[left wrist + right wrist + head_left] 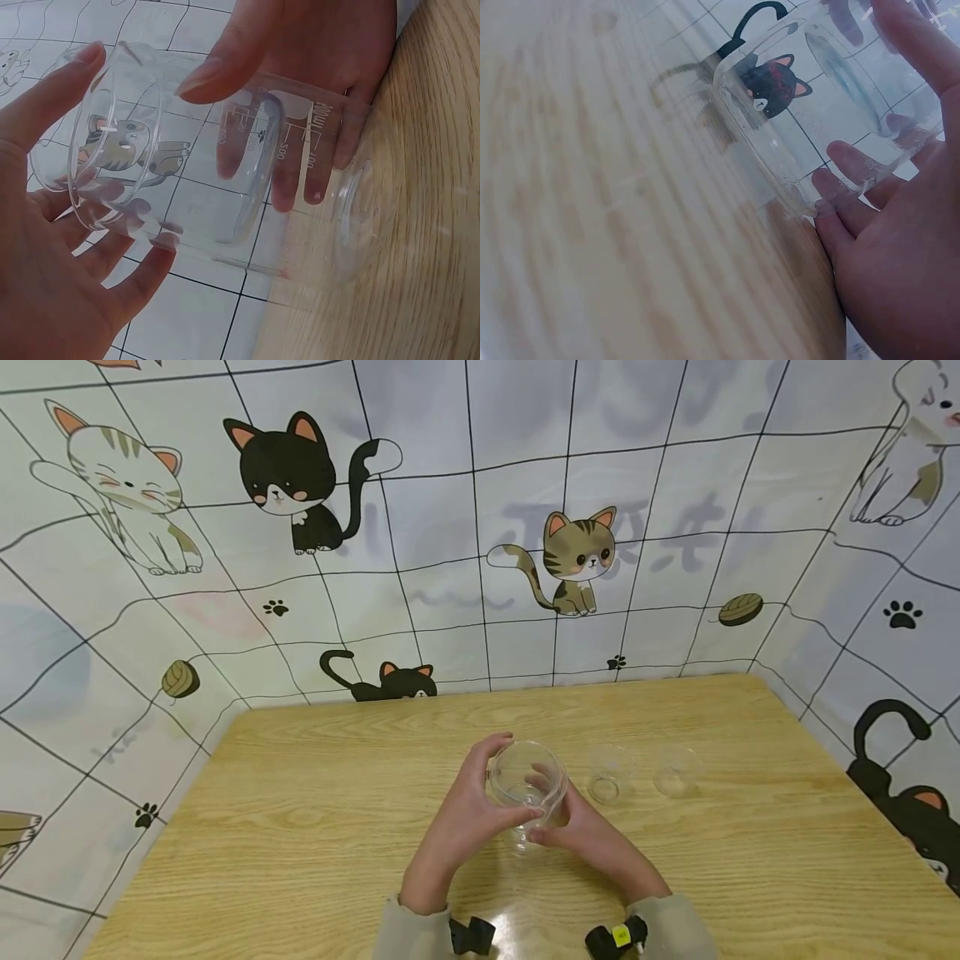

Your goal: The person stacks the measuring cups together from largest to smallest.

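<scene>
In the middle of the head view, both hands are around nested clear glass beakers. The outer beaker (364,206), with white 500 ml markings, has its base close to the wooden tabletop; I cannot tell whether it touches. A smaller glass beaker (527,764) sits inside it, its base showing through the outer wall. My left hand (474,802) grips near the rim, thumb on one side and fingers on the other. Lower down, my right hand (588,831) holds the outer beaker's body, fingers behind the glass and thumb in front.
Two more small clear glass vessels, one nearer (603,788) and one farther right (677,782), stand on the wooden table (300,827) to the right of the hands. A cat-patterned cloth (435,527) surrounds the table's back and sides.
</scene>
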`<state>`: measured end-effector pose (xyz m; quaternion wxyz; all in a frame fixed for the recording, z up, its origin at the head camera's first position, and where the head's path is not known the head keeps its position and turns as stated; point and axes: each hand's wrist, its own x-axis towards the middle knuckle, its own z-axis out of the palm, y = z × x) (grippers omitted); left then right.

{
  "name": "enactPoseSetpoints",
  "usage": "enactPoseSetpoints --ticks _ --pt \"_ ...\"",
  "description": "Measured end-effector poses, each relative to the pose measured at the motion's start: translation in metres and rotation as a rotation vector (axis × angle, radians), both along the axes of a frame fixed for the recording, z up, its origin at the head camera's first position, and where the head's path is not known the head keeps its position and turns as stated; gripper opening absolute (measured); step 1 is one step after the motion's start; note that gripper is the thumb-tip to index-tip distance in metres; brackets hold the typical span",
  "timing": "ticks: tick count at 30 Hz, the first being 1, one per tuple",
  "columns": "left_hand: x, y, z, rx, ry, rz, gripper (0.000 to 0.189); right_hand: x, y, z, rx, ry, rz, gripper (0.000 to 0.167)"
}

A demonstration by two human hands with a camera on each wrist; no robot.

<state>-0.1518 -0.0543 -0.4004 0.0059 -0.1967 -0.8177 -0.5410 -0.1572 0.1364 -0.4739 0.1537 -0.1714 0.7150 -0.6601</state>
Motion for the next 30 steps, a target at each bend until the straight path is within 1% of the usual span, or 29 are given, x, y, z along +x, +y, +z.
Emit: enactPoseSetpoints --ticks 3,7,14,17,19,21,26,28,30 --pt "0.0 0.001 -0.001 -0.002 0.0 -0.009 0.085 0.0 0.0 0.0 -0.003 -0.003 0.003 0.081" --pt "0.001 0.002 -0.001 -0.006 -0.027 -0.017 0.086 0.0 0.0 -0.001 -0.001 -0.002 0.007 0.081" --pt "0.002 0.003 -0.001 -0.002 -0.073 -0.056 0.089 0.0 0.0 -0.001 0.013 0.018 -0.004 0.081" --pt "0.001 0.003 -0.001 -0.006 -0.084 -0.059 0.091 0.0 0.0 0.0 0.009 0.021 -0.001 0.081" --pt "0.001 0.002 -0.001 -0.009 -0.072 -0.061 0.091 0.0 0.0 0.001 0.006 0.024 0.005 0.081" --pt "0.004 0.002 0.006 -0.007 -0.058 -0.069 0.091 0.0 0.0 0.001 0.006 0.028 0.008 0.081" --pt "0.003 0.002 0.007 -0.007 -0.026 -0.085 0.09 0.001 0.001 0.002 0.016 0.03 0.002 0.081" --pt "-0.001 0.001 -0.002 -0.014 -0.023 -0.083 0.09 0.001 0.001 0.002 0.016 0.028 0.004 0.081" --pt "-0.002 0.0 -0.004 -0.015 -0.021 -0.086 0.09 0.0 0.001 0.001 0.012 0.028 0.007 0.081"
